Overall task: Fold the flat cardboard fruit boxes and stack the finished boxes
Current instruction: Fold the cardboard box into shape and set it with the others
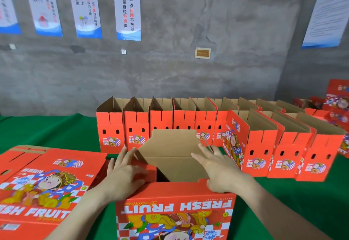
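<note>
- Head view: a red printed cardboard box [175,211] stands half-formed at 6 o'clock, close to the person, with its top open.
- The left hand [124,175] lies flat at 7 o'clock of the opening. Its fingers are straight and press a red side panel, gripping nothing.
- The right hand [221,171] is at 4 o'clock of the opening. Its fingers are spread and straight on the brown inner flap [173,145], and the thumb is near the front rim. It holds nothing.
- Handling, as a judgement: the corrugated board looks light and stiff, bending cleanly only along its creases. Flat palms on the panels should serve better than pinching, and the flap edges could crumple under hard pressure.
- Inside the box only brown board and shadow show, with no contents visible.
- A pile of flat boxes [47,183] lies at 8 o'clock, just beside the left forearm.
- Finished boxes [170,122] stand side by side in a row from 11 o'clock round to 3 o'clock on the green table [47,128]. Their tops are open and their flaps upright. The visible interiors show bare board, and their bottoms are hidden.
</note>
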Motion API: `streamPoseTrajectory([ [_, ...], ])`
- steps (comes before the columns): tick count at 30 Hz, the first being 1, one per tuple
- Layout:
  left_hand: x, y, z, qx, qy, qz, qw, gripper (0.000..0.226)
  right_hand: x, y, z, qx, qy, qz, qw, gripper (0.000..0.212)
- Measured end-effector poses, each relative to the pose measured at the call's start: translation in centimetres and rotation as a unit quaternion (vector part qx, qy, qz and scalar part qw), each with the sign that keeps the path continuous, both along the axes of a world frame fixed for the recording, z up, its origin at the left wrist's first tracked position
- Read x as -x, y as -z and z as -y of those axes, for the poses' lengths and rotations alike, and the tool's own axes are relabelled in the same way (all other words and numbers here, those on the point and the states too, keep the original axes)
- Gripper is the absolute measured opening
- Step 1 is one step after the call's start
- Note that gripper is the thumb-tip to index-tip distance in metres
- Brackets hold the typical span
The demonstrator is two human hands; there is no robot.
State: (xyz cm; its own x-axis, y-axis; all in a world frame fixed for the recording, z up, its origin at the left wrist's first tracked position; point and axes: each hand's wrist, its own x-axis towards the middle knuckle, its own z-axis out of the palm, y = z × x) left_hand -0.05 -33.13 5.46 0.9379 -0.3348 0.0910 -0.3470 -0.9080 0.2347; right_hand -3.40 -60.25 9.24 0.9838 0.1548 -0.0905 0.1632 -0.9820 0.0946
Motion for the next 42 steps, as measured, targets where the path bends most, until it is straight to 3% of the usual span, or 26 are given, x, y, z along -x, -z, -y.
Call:
streamPoseTrajectory([
  [2,-0.6,-0.6,0.0,-0.025,0.027,-0.018,0.999,0.058,0.0,0.2,0.0,-0.009,-0.006,0.002,1.0,0.095],
  [5,-1.2,-1.8,-0.1,0.036,0.052,-0.088,0.994,0.108,0.0,0.8,0.3,-0.035,-0.024,0.016,0.999,0.094],
  [10,-2.3,-2.1,-0.5,0.084,0.037,-0.124,0.988,0.122,0.3,2.5,1.9,-0.15,-0.092,0.092,0.98,0.081],
  [15,-3.3,-0.8,-0.5,0.096,0.025,-0.091,0.991,0.118,1.1,3.4,2.5,-0.283,-0.178,0.22,0.917,0.095],
  [17,-3.5,-0.4,-0.4,0.1,0.025,-0.073,0.992,0.118,1.1,3.8,2.5,-0.324,-0.155,0.21,0.909,0.093],
  [20,-3.7,-0.1,-0.4,0.107,0.024,-0.066,0.992,0.119,1.0,4.2,2.6,-0.339,-0.069,0.111,0.932,0.067],
  [22,-3.7,0.0,-0.4,0.118,0.027,-0.065,0.991,0.117,0.7,4.1,2.5,-0.368,-0.041,0.1,0.923,0.043],
  [25,-3.3,0.2,-0.4,0.14,0.036,-0.06,0.988,0.113,0.0,3.7,2.5,-0.439,0.013,0.14,0.887,0.017],
  [30,-2.5,0.6,-0.6,0.199,0.054,-0.027,0.978,0.102,-1.4,3.4,3.2,-0.589,0.097,0.161,0.786,0.02],
  [32,-2.3,0.8,-0.8,0.243,0.073,0.005,0.967,0.079,-1.7,3.6,3.2,-0.609,0.114,0.154,0.77,0.023],
  [35,-1.6,0.8,-0.4,0.295,0.064,0.061,0.951,0.017,-1.7,4.0,2.9,-0.583,0.104,0.156,0.791,0.033],
  [39,-1.5,0.8,-0.3,0.316,-0.017,0.085,0.945,0.049,-1.0,4.0,2.6,-0.524,0.059,0.146,0.837,0.039],
  [42,-1.7,0.8,-0.1,0.235,0.004,0.067,0.97,0.031,-0.7,3.9,2.5,-0.462,0.018,0.147,0.875,0.037],
])
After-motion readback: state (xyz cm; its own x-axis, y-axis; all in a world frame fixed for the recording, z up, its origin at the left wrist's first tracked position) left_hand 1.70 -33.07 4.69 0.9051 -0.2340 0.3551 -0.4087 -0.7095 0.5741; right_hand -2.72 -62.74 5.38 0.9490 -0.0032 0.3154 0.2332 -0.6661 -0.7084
